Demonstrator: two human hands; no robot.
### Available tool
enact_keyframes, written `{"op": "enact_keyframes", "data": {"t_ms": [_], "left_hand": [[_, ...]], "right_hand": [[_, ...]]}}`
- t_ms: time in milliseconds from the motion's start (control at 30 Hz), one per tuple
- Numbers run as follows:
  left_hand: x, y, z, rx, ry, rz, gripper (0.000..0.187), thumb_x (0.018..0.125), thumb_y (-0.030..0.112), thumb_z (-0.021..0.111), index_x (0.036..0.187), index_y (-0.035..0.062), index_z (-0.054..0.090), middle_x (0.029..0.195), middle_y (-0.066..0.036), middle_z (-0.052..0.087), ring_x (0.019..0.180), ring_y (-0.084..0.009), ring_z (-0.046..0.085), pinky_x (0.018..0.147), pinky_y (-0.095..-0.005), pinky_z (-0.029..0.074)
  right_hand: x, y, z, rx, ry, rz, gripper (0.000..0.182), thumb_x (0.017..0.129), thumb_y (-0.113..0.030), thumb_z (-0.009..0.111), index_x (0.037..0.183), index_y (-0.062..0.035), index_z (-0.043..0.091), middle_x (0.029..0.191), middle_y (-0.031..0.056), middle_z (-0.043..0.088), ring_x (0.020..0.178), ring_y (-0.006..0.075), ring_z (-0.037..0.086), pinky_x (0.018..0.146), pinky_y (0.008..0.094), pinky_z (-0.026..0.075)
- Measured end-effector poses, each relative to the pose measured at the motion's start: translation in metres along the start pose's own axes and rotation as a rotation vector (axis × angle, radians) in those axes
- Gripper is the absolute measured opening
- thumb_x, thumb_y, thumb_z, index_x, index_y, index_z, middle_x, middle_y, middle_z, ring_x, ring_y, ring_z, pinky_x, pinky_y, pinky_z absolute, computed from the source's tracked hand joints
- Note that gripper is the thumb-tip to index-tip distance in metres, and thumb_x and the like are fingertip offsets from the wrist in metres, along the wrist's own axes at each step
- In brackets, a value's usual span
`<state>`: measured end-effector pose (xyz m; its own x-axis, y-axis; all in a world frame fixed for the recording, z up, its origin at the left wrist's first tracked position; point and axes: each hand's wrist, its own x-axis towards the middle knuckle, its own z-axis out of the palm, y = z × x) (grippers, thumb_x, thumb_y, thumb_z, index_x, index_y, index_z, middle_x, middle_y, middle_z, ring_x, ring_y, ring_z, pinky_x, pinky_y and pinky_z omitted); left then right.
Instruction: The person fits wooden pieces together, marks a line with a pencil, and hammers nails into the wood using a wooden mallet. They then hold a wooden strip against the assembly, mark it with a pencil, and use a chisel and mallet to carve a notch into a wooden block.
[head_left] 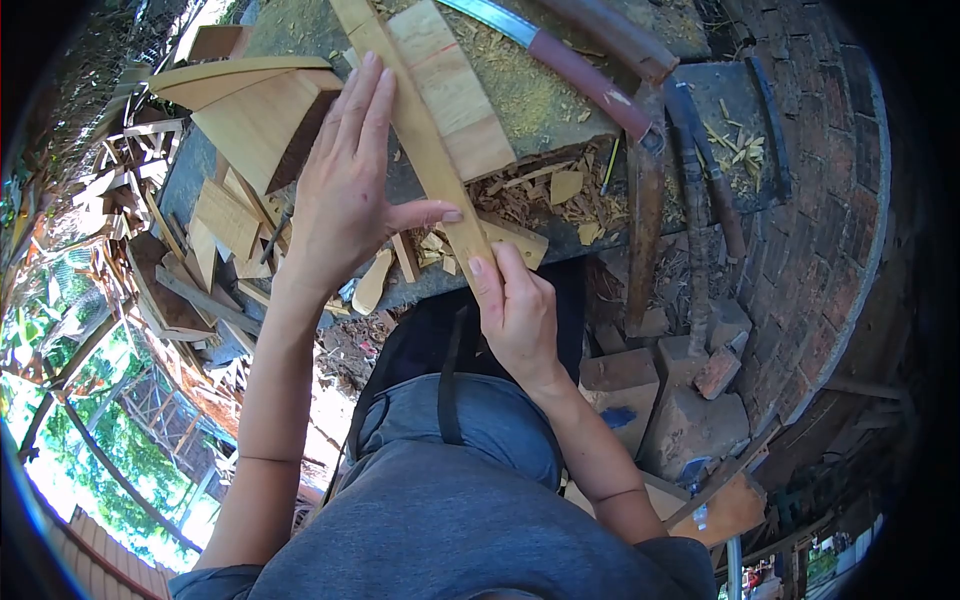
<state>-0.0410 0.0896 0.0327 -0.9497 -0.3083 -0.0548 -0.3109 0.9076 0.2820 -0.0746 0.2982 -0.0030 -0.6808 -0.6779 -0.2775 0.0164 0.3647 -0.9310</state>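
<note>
A long narrow wooden strip (pixel 428 150) runs diagonally from the top edge down toward my body. My right hand (pixel 520 310) is wrapped round its near end, thumb on top. My left hand (pixel 350 170) lies flat with fingers stretched out, the fingertips at the strip's left edge and the thumb reaching across it. Beside the strip on the right is a pale flat board (pixel 455 95). Left of my left hand stands an angular wooden block (pixel 255 120) with a curved piece (pixel 215 82) on top.
Wood shavings (pixel 530 85) cover the worktable (pixel 600 215). A curved blade with a dark handle (pixel 590 80) lies at the upper right, near a pencil (pixel 610 165) and several long handles. Wood offcuts (pixel 228 215) are piled left. Concrete blocks (pixel 700 425) and a brick wall (pixel 815 220) stand right.
</note>
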Motion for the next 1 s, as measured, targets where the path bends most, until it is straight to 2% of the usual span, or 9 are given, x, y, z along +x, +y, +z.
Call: {"op": "enact_keyframes", "data": {"t_ms": [100, 167, 467, 1000], "left_hand": [[0.0010, 0.0014, -0.0008, -0.006, -0.001, -0.010, 0.127, 0.055, 0.050, 0.088, 0.155, 0.0030, 0.025, 0.160, -0.019, 0.027, 0.144, -0.0373, 0.034, 0.116, -0.0455, 0.036], [0.0014, 0.0022, -0.0014, -0.020, -0.006, -0.004, 0.125, 0.058, 0.055, 0.085, 0.151, -0.0049, 0.028, 0.157, -0.024, 0.030, 0.143, -0.0390, 0.036, 0.114, -0.0437, 0.037], [-0.0002, -0.0018, -0.0014, -0.090, -0.020, -0.014, 0.126, 0.057, 0.052, 0.087, 0.152, -0.0034, 0.027, 0.160, -0.020, 0.027, 0.143, -0.0379, 0.036, 0.112, -0.0440, 0.040], [-0.0003, -0.0011, -0.0002, -0.083, -0.022, -0.024, 0.127, 0.057, 0.052, 0.087, 0.153, -0.0024, 0.025, 0.160, -0.020, 0.026, 0.143, -0.0387, 0.036, 0.112, -0.0442, 0.040]], "right_hand": [[-0.0001, -0.0014, -0.0009, 0.016, -0.017, 0.029, 0.015, 0.100, -0.015, 0.057, 0.093, -0.0022, 0.055, 0.073, 0.0194, 0.064, 0.067, 0.0391, 0.067, 0.052, 0.0436, 0.049], [-0.0001, -0.0017, -0.0005, 0.015, -0.013, 0.020, 0.015, 0.100, -0.015, 0.058, 0.093, -0.0022, 0.055, 0.073, 0.0196, 0.064, 0.067, 0.0391, 0.067, 0.052, 0.0434, 0.049], [-0.0024, -0.0044, 0.0052, 0.004, 0.005, 0.028, 0.016, 0.100, -0.014, 0.058, 0.092, -0.0019, 0.052, 0.073, 0.0196, 0.064, 0.068, 0.0395, 0.067, 0.052, 0.0440, 0.049], [-0.0003, -0.0053, 0.0005, 0.018, -0.022, 0.046, 0.015, 0.100, -0.014, 0.058, 0.093, -0.0011, 0.052, 0.073, 0.0206, 0.063, 0.069, 0.0406, 0.067, 0.052, 0.0448, 0.047]]}}
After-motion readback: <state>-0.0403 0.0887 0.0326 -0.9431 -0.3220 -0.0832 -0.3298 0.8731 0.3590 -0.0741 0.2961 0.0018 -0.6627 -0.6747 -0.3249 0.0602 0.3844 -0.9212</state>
